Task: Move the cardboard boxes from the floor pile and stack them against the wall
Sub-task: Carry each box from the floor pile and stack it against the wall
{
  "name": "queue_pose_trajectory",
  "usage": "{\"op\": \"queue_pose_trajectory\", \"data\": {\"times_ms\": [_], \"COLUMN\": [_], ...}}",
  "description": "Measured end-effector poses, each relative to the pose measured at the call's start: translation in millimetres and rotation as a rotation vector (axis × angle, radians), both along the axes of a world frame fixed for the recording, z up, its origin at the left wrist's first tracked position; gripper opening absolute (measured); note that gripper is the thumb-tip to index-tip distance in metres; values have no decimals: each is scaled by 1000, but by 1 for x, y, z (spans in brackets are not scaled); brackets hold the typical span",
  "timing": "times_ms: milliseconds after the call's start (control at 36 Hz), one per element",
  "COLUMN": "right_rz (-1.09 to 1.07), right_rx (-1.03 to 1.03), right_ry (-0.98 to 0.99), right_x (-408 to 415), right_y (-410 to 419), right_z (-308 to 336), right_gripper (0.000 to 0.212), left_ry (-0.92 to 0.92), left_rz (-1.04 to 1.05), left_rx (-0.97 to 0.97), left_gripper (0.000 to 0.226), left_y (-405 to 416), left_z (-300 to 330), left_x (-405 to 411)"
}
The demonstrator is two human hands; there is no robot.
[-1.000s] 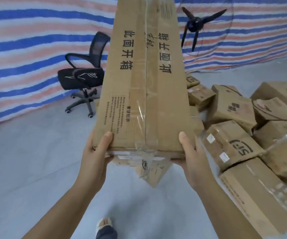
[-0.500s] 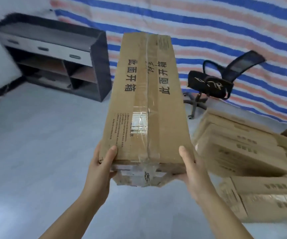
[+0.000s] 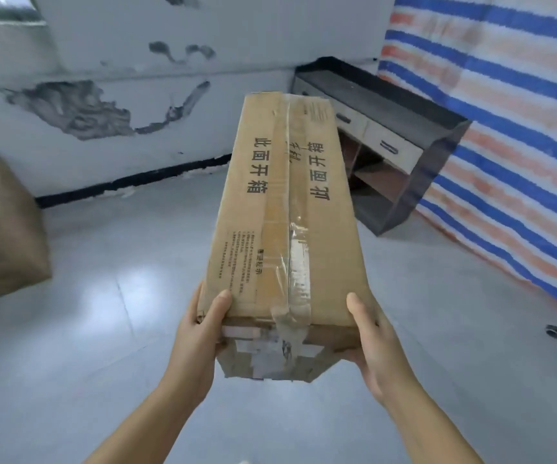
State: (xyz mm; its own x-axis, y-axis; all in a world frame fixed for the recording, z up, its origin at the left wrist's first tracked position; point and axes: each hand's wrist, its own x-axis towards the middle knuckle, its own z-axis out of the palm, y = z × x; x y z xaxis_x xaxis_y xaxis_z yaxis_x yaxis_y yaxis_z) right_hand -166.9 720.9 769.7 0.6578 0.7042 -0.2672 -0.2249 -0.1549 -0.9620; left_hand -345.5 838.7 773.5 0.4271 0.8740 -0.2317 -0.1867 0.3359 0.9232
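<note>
One long cardboard box [image 3: 284, 209] is being carried off the floor, its far end pointing toward the wall [image 3: 109, 105]; two hands are holding its near end. The left hand [image 3: 200, 336] is grasping the near left corner, thumb lying on the top face and fingers hidden beneath. The right hand [image 3: 374, 339] is clasping the near right corner the same way, thumb on top and palm cupping the side.

One second box [image 3: 1, 226] is sitting on the floor [image 3: 109, 296] at the left edge of the view, near the wall. One dark shelf unit [image 3: 394, 139] with two drawers showing is standing in the corner between the wall and one striped tarp [image 3: 511, 122]. One chair caster [image 3: 553, 331] is peeking in at the right edge.

Compared with half a second ago, the shelf unit is appearing on the right instead of the left, the office chair and floor pile are no longer showing, and the grip is looking unchanged.
</note>
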Motion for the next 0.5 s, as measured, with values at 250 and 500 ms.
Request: {"op": "queue_pose_trajectory", "data": {"times_ms": [250, 500], "right_rz": [334, 584], "right_rx": [-28, -25], "right_ry": [-41, 3], "right_x": [-61, -142], "right_y": [155, 335], "right_z": [-5, -31], "right_gripper": [30, 33], "left_ry": [0, 72], "left_rz": [363, 602], "left_rx": [-5, -10], "left_gripper": [26, 25], "left_y": [88, 221], "left_z": [-16, -42], "left_x": [-91, -178]}}
